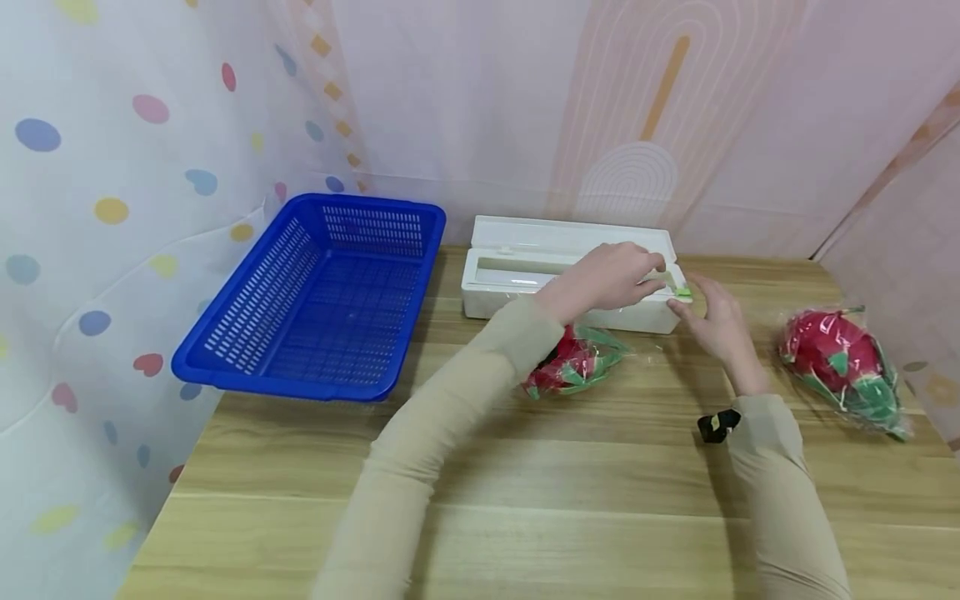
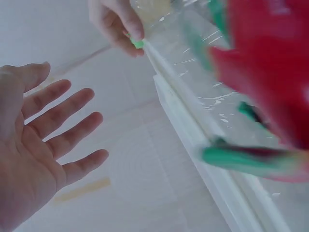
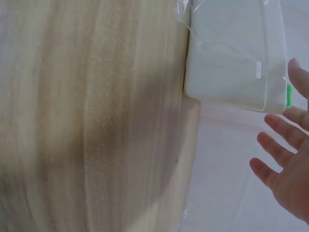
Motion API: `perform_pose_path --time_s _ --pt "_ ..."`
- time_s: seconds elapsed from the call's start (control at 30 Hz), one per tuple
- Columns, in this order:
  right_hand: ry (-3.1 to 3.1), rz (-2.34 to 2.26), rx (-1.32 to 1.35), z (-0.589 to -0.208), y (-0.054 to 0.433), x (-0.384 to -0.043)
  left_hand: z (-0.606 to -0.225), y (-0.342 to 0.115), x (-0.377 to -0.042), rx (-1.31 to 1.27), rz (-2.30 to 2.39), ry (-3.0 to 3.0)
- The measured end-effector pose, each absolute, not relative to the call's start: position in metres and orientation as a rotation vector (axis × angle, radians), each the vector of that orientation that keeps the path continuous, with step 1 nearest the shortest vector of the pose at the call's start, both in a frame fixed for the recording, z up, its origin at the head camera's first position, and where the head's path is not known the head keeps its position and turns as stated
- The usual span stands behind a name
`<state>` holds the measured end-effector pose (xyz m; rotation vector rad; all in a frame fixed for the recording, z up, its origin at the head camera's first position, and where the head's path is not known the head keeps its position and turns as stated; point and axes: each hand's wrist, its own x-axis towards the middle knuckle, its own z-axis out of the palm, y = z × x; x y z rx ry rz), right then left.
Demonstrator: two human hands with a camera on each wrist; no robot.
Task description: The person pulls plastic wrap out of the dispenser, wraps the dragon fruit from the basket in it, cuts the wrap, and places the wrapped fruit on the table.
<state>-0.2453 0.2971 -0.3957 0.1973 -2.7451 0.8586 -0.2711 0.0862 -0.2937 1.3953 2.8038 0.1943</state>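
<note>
A long white cling film box (image 1: 480, 298) stands near the back of the table with its lid raised. Above its right half stretches the left hand (image 1: 611, 275); in the left wrist view its fingers are spread and hold nothing. At the box's right end, the right hand (image 1: 720, 329) pinches a small green slider (image 1: 682, 292) between thumb and index finger, the other fingers straight. In front of the box, partly hidden by the left forearm, lies a red and green dragon fruit (image 1: 573, 367) in clear plastic. It looms blurred close up in the left wrist view.
A blue plastic basket (image 1: 300, 385) stands on the left of the table. A second wrapped dragon fruit (image 1: 836, 358) lies at the right. Patterned curtains (image 1: 465, 108) hang behind the wooden table (image 1: 600, 517) and along its left side.
</note>
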Motion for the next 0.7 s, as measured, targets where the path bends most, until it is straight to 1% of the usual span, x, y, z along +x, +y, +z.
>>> perform_pose_path --time_s 0.13,0.27,0.47,0.7 --pt "-2.723 0.856 0.223 -0.399 0.297 -0.246 -0.287 0.109 -0.282 1.3 0.137 2.764" --pt "-2.683 0.855 0.258 -0.402 0.297 -0.245 -0.288 0.131 -0.287 1.175 0.129 2.729" --pt "-2.674 0.852 0.249 -0.403 0.298 -0.246 -0.301 0.153 -0.289 1.101 0.011 2.737" --pt "-2.689 0.852 0.218 -0.401 0.298 -0.245 -0.317 0.168 -0.29 1.039 -0.08 2.782"
